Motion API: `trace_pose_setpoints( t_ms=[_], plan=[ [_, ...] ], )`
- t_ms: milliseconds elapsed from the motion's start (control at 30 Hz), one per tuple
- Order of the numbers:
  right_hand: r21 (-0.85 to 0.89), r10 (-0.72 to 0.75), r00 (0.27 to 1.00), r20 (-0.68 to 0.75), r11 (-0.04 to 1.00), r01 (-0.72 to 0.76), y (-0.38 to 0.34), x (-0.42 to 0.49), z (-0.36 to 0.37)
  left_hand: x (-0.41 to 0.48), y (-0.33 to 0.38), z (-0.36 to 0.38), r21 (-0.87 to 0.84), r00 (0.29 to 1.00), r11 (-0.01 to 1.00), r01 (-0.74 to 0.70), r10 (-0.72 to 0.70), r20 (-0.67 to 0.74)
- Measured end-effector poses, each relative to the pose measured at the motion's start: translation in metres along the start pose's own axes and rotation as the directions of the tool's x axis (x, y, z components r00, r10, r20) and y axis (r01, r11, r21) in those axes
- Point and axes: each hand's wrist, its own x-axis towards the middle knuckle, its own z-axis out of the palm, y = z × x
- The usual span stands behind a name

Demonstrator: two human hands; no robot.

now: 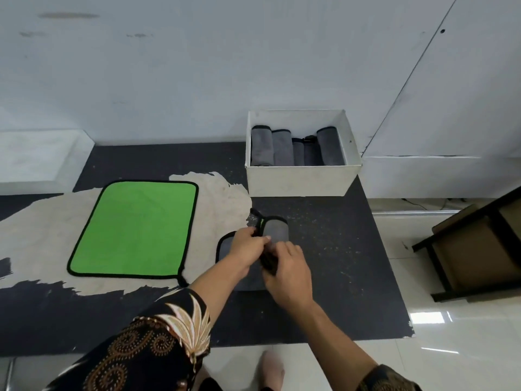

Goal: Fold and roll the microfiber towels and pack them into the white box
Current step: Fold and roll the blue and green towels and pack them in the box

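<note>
A grey towel with black trim, partly rolled [276, 229], lies on the dark table in front of the white box [298, 179]. Its flat unrolled part shows to the left under my arm. My left hand [248, 249] grips the roll's left side, fingers curled over it. My right hand [286, 273] holds the near end of the roll. The box holds several rolled grey towels [293, 149] standing side by side. A green towel with black edging [135, 230] lies flat to the left.
The dark tabletop [332, 272] has a worn pale patch under the green towel. A wooden stool or shelf [473, 249] stands to the right on the tiled floor. A white wall rises right behind the box.
</note>
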Motion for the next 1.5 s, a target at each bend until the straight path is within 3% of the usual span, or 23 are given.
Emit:
trace_pose_setpoints(
  t_ms=[167, 267, 367, 500, 633, 933, 1033, 1100, 1200, 1267, 1333, 1400, 1500],
  plan=[
    [-0.04, 0.17, 0.985, 0.0, 0.985, -0.17, 0.0, -0.013, 0.025, 0.011, -0.019, -0.035, 0.073, 0.989, 0.997, -0.035, 0.045, -0.142],
    [-0.066, 0.236, 0.969, 0.073, 0.971, -0.231, 0.002, -0.015, 0.03, 0.018, -0.032, -0.055, 0.071, 0.977, 0.997, -0.032, 0.046, -0.209],
    [-0.155, 0.222, 0.963, 0.153, 0.968, -0.199, 0.001, -0.015, 0.033, 0.022, -0.042, -0.069, 0.11, 0.973, 0.994, 0.009, 0.017, -0.232],
    [-0.225, 0.219, 0.956, 0.193, 0.959, -0.174, 0.0, -0.012, 0.034, 0.022, -0.063, -0.076, 0.19, 0.984, 0.969, 0.16, -0.141, -0.108],
    [-0.261, 0.208, 0.956, 0.206, 0.953, -0.151, 0.003, -0.014, 0.036, 0.019, -0.071, -0.08, 0.246, 0.968, 0.962, 0.115, -0.052, -0.245],
    [-0.318, 0.152, 0.959, 0.24, 0.945, -0.07, 0.007, -0.021, 0.033, 0.012, -0.074, -0.085, 0.489, 0.982, 0.87, 0.06, 0.038, -0.187],
    [-0.305, 0.09, 0.964, 0.251, 0.952, -0.01, 0.011, -0.025, 0.03, 0.006, -0.074, -0.082, 0.602, 0.962, 0.797, 0.036, 0.136, -0.237],
    [-0.284, 0.042, 0.983, 0.177, 0.959, 0.01, 0.008, -0.026, 0.026, 0.0, -0.076, -0.079, 0.741, 0.919, 0.67, -0.038, 0.315, -0.238],
    [-0.237, -0.026, 0.995, 0.096, 0.97, 0.048, -0.005, -0.013, 0.027, -0.006, -0.075, -0.068, 0.882, 0.865, 0.411, -0.23, 0.502, -0.008],
    [-0.226, -0.014, 0.976, 0.219, 0.972, 0.065, -0.011, 0.0, 0.035, -0.004, -0.078, -0.061, 0.903, 0.886, 0.299, -0.308, 0.437, 0.158],
    [-0.271, 0.045, 0.926, 0.375, 0.961, 0.063, -0.008, 0.007, 0.045, 0.0, -0.087, -0.061, 0.924, 0.926, 0.225, -0.308, 0.295, 0.236],
    [-0.375, 0.101, 0.87, 0.482, 0.922, 0.101, 0.003, 0.003, 0.053, 0.001, -0.099, -0.064, 0.948, 0.957, 0.18, -0.263, 0.176, 0.232],
    [-0.451, 0.132, 0.843, 0.521, 0.882, 0.14, 0.013, 0.0, 0.054, 0.001, -0.106, -0.067, 0.969, 0.97, 0.132, -0.211, 0.149, 0.191]
  ],
)
